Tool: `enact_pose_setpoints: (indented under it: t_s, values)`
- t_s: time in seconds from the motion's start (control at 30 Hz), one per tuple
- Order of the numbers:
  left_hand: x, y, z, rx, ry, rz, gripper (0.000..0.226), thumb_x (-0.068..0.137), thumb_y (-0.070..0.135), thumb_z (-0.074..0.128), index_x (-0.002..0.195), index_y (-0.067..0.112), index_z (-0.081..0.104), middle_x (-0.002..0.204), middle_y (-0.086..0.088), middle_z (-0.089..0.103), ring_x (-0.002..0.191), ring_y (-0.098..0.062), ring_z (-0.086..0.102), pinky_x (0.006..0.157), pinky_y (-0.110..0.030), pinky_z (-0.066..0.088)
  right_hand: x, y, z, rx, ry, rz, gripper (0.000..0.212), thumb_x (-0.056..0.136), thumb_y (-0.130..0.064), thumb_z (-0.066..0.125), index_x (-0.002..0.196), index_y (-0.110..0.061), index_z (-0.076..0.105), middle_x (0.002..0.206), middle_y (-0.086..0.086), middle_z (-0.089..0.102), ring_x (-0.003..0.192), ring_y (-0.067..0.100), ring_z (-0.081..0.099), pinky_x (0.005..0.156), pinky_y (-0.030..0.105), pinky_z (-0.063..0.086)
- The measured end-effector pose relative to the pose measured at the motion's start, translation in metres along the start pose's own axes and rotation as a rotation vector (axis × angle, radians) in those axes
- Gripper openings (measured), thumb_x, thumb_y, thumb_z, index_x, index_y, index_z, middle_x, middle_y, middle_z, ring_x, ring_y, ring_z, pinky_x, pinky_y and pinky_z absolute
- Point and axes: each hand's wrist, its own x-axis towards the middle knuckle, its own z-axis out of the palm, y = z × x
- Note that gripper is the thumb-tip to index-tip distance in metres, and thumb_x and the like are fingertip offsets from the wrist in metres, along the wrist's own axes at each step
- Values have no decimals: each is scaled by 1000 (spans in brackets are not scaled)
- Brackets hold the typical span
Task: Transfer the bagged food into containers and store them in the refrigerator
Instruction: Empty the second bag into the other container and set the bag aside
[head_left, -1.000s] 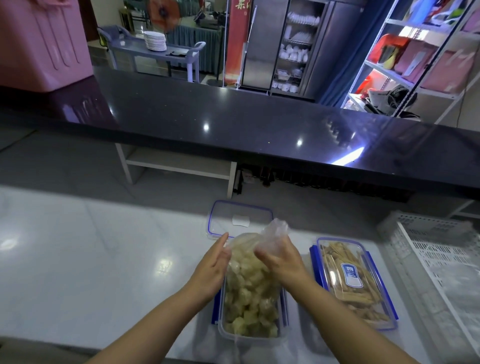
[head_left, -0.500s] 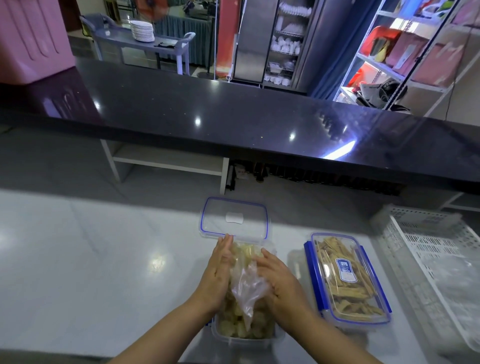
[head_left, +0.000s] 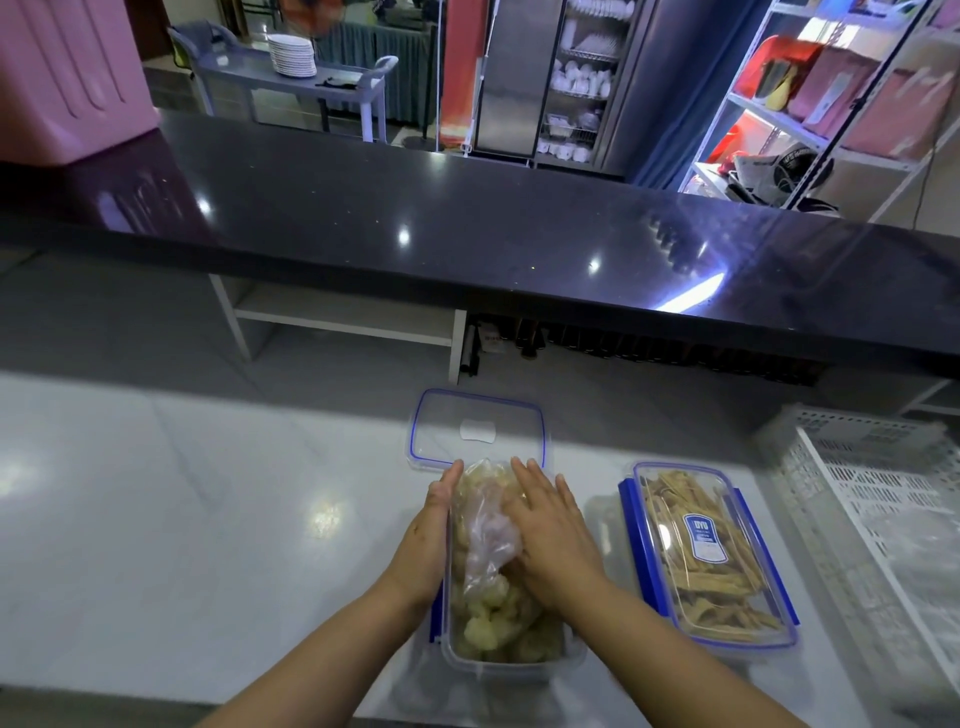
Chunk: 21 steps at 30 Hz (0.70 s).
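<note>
A clear plastic bag of pale yellow food pieces (head_left: 485, 540) lies inside an open clear container (head_left: 498, 665) on the white counter, in front of me. My left hand (head_left: 431, 530) is flat against the bag's left side, fingers straight. My right hand (head_left: 550, 530) lies palm down on top of the bag, fingers spread. The container's loose blue-rimmed lid (head_left: 475, 428) rests on the counter just beyond it. To the right stands a second container (head_left: 706, 556), lid on with blue clips, filled with brown sticks of food.
A white perforated plastic crate (head_left: 883, 499) sits at the right edge of the counter (head_left: 182, 509). A raised black counter (head_left: 467, 228) runs across behind the work surface. Beyond it are shelves, a dish rack and a cart with plates.
The bag's bunched top, held up a second ago, has been folded down onto the food. My right hand went from pinching the plastic to lying flat on it.
</note>
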Motion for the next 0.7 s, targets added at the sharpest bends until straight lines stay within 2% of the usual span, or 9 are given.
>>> enact_pose_setpoints:
  t_s: [0.07, 0.13, 0.2, 0.27, 0.3, 0.33, 0.43, 0.5, 0.7]
  values:
    - [0, 1, -1, 14, -7, -8, 45, 81, 61, 18, 112, 54, 49, 82, 39, 63, 78, 25, 55, 59, 3, 40, -4, 1, -1, 107, -8, -26, 61, 88, -41, 54, 143, -35, 28, 157, -13, 6, 142, 5, -11, 113, 32, -16]
    - [2, -3, -4, 25, -8, -15, 49, 89, 56, 13, 129, 44, 40, 95, 36, 58, 77, 28, 52, 59, 5, 38, -6, 2, -7, 339, 48, -26, 32, 91, -26, 54, 122, -32, 57, 145, -18, 28, 139, 1, 6, 115, 29, -8]
    - [4, -5, -7, 37, -22, -22, 51, 93, 52, 11, 136, 38, 36, 104, 35, 48, 76, 33, 48, 57, 8, 34, -7, -3, -20, 618, 93, 115, 27, 93, -13, 48, 93, -31, 68, 124, -19, 50, 129, 7, 35, 115, 32, 18]
    - [7, -2, -8, 39, -41, -28, 55, 91, 55, 13, 137, 36, 35, 106, 36, 45, 76, 35, 45, 55, 9, 33, -2, -10, -38, 913, 132, 356, 32, 94, -21, 48, 71, -33, 67, 88, -15, 65, 95, 14, 63, 82, 32, 56]
    - [8, 0, -8, 39, -42, -28, 57, 88, 58, 14, 137, 37, 35, 107, 36, 44, 76, 36, 44, 55, 9, 33, 2, -11, -45, 991, 147, 430, 30, 93, -29, 49, 70, -33, 68, 77, -10, 66, 78, 12, 66, 59, 24, 56]
    - [10, 2, -8, 40, -40, -26, 59, 87, 60, 15, 137, 37, 36, 109, 36, 43, 75, 37, 43, 55, 9, 33, 5, -12, -52, 1039, 147, 459, 27, 91, -38, 50, 74, -34, 70, 74, -7, 68, 69, 10, 66, 49, 18, 52]
    - [18, 6, -8, 56, -48, -20, 58, 92, 57, 11, 141, 35, 33, 122, 30, 39, 76, 40, 38, 56, 11, 31, 13, -10, -61, 1264, 153, 474, 33, 87, -52, 51, 87, -27, 72, 87, 1, 74, 78, 16, 70, 63, 31, 59]
    - [22, 10, -7, 75, -55, -18, 56, 94, 54, 8, 140, 35, 34, 121, 29, 39, 77, 41, 36, 57, 12, 29, 18, -9, -64, 1399, 171, 460, 30, 88, -44, 53, 91, -20, 71, 96, 10, 72, 89, 25, 69, 76, 43, 58]
    - [31, 13, -4, 79, -69, -7, 53, 98, 49, 9, 135, 33, 42, 108, 29, 52, 81, 31, 49, 59, 7, 36, 23, -10, -77, 1769, 202, 323, 19, 89, -27, 56, 86, -10, 65, 79, 3, 71, 75, 14, 69, 61, 26, 55]
